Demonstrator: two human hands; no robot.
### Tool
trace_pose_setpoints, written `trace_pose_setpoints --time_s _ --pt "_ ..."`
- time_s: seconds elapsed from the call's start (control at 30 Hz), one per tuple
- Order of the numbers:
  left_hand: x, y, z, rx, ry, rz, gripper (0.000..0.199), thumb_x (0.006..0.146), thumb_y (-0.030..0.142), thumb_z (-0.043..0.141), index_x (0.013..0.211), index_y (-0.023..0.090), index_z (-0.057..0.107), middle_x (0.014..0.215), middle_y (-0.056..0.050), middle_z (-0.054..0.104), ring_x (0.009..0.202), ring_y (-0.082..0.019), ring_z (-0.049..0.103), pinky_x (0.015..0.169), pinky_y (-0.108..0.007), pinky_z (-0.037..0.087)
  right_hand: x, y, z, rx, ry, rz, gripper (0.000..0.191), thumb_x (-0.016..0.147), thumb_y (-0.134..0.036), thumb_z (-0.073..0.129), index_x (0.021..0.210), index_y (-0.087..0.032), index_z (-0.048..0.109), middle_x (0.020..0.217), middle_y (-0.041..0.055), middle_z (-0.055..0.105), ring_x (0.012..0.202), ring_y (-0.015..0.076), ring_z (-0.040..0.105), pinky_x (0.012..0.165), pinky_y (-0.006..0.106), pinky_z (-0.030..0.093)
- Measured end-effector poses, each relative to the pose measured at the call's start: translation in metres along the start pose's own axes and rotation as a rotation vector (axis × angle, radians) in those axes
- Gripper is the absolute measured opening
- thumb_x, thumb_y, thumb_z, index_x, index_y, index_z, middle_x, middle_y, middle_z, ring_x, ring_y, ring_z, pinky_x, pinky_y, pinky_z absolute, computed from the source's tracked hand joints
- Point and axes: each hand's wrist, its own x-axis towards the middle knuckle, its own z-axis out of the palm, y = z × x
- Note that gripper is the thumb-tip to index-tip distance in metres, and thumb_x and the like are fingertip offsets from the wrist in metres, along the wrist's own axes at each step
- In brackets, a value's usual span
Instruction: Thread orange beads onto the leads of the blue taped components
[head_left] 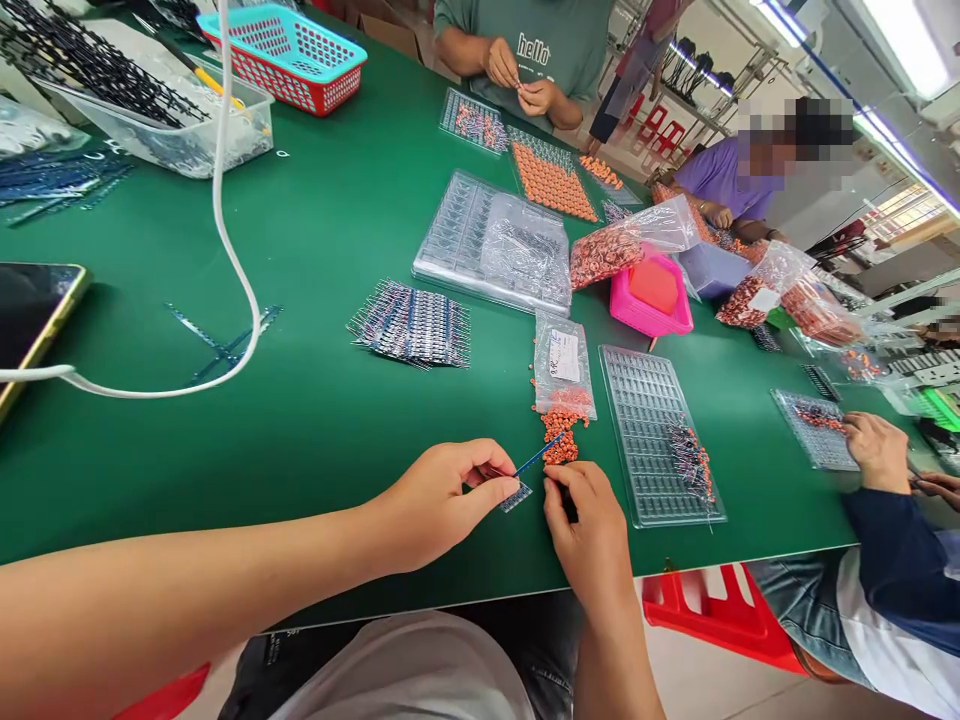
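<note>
Blue strip (538,459) pinched between both hands.

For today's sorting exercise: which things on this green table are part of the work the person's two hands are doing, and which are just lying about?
In use:
left hand pinching a thin blue pin
right hand at the orange beads
clear tray beside them

Lying about:
phone
white cable
red and blue basket
pink box
</note>
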Motion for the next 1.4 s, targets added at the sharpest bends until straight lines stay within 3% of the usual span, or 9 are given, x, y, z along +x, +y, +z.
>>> trace_pose_setpoints --time_s 0.2,0.4,0.5,0.63,1.07,1.4 --pt "-0.001 0.0 0.0 0.002 -0.009 0.005 0.021 0.088 0.038 0.057 0.083 0.019 0.065 0.079 -0.001 0.069 0.075 -0.018 0.061 0.07 -0.028 0.048 0.011 -0.002 -0.001 -0.005 -0.035 0.026 0.012 0.098 -0.022 0.056 0.096 -0.023 0.068 0.09 0.0048 0.068 0.078 0.0175 0.065 0.068 0.029 0.052" --pt "-0.003 -0.003 0.001 -0.016 -0.02 0.028 0.021 0.09 0.037 0.058 0.092 0.018 0.068 0.092 -0.004 0.074 0.084 -0.019 0.066 0.078 -0.03 0.052 0.006 -0.012 -0.002 0.151 0.041 0.101 0.012 0.094 -0.021 0.058 0.085 -0.022 0.064 0.078 0.0002 0.063 0.064 0.0132 0.058 0.059 0.025 0.047" --pt "-0.007 -0.004 0.002 -0.121 -0.091 0.064 0.02 0.091 0.034 0.06 0.096 0.018 0.069 0.11 -0.007 0.076 0.1 -0.022 0.068 0.092 -0.035 0.053 -0.006 -0.023 -0.003 0.323 0.095 0.137 0.011 0.093 -0.018 0.059 0.084 -0.023 0.063 0.077 -0.0004 0.062 0.064 0.0129 0.058 0.055 0.024 0.046" --pt "-0.011 -0.003 0.005 -0.24 -0.151 0.081 0.014 0.09 0.03 0.061 0.091 0.018 0.068 0.111 -0.008 0.076 0.105 -0.023 0.068 0.096 -0.037 0.052 -0.018 -0.028 0.002 0.426 0.181 0.129 0.01 0.093 -0.015 0.061 0.089 -0.023 0.066 0.08 0.0007 0.063 0.07 0.0145 0.061 0.058 0.025 0.048" --pt "-0.012 -0.001 0.01 -0.434 -0.172 -0.037 0.013 0.087 0.031 0.066 0.087 0.018 0.064 0.102 -0.005 0.073 0.096 -0.018 0.066 0.094 -0.034 0.052 -0.025 -0.026 0.008 0.368 0.257 0.069 0.019 0.092 -0.011 0.063 0.102 -0.027 0.068 0.086 0.002 0.066 0.075 0.0159 0.064 0.062 0.028 0.052" --pt "-0.011 -0.011 0.012 -0.482 -0.209 -0.006 0.009 0.091 0.027 0.064 0.091 0.018 0.065 0.105 -0.004 0.073 0.097 -0.017 0.065 0.093 -0.032 0.051 -0.024 -0.027 0.008 0.358 0.293 0.059 0.017 0.091 -0.01 0.065 0.099 -0.026 0.064 0.082 0.0008 0.065 0.073 0.015 0.064 0.059 0.027 0.051"
